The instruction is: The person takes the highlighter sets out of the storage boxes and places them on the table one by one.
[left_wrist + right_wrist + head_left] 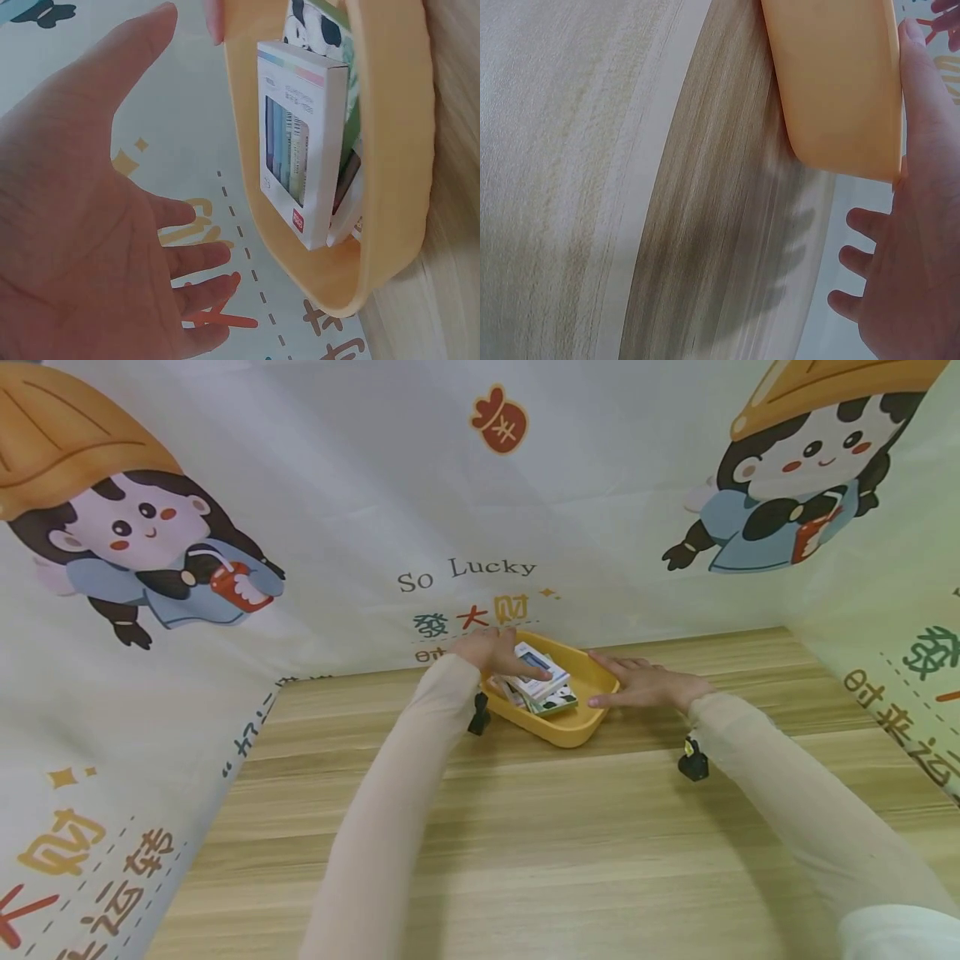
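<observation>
Sleeved forearms stretch from the near edge of the worktop [525,860] toward the yellow tray [577,727], the landmark for everything else. That tray sits at the far side of the worktop, close against the printed backdrop [337,527].

Inside the tray lie a white pen box [300,135] on top and a panda-print pack [319,22] beneath it; other small packs under them are too hidden to name.

At the tray's left rim, the left hand [491,652] is open, fingers spread and relaxed, with its thumb lying across the pen box; the left wrist view shows the palm free beside the tray wall. At the tray's right rim, the right hand [637,683] is also open, fingers straight, the thumb resting along the tray's outer wall while the other fingers lie flat on the worktop.

By the look of it, both hands are bracketing the tray before taking hold. A next move would likely call for closing fingers on both rims evenly, keeping the tray level so the loosely stacked boxes do not slide.
</observation>
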`<state>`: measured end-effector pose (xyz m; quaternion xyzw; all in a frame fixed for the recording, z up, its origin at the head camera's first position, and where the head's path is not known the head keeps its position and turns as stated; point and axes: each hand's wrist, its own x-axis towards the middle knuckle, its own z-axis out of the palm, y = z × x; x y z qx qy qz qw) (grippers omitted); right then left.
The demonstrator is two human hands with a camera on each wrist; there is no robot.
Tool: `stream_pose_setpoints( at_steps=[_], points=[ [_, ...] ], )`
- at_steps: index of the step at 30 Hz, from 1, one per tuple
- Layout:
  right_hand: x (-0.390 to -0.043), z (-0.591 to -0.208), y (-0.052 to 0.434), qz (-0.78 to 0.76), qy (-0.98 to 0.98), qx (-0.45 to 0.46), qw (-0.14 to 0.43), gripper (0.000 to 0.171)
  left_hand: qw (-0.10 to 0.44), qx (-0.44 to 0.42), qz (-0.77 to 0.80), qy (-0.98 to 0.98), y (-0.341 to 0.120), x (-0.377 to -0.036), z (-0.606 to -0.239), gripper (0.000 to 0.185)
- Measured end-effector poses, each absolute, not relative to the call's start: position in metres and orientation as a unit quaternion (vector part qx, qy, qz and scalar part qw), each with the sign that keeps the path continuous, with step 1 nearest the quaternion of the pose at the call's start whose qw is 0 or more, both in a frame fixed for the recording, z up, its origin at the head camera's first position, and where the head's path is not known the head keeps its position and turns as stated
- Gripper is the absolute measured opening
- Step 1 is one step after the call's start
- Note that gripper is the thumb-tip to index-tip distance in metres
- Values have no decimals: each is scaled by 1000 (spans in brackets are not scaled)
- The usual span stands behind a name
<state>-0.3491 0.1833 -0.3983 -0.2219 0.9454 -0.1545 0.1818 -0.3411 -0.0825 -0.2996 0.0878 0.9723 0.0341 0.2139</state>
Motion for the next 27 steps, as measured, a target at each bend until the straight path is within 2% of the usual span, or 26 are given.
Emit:
stream_pose_setpoints(
  at_steps=[10, 22, 27],
  points=[
    [-349, -399, 184, -152, 945, -224, 181, 99, 286, 46, 20, 957, -71, -356, -288, 110],
    [-351, -399, 183, -155, 945, -227, 177, 99, 268, -43, 68, 960, -52, -339, -280, 97],
    [-350, -399, 183, -160, 944, -222, 183, 99, 269, -43, 35, 962, -44, -336, -280, 99]
  ],
)
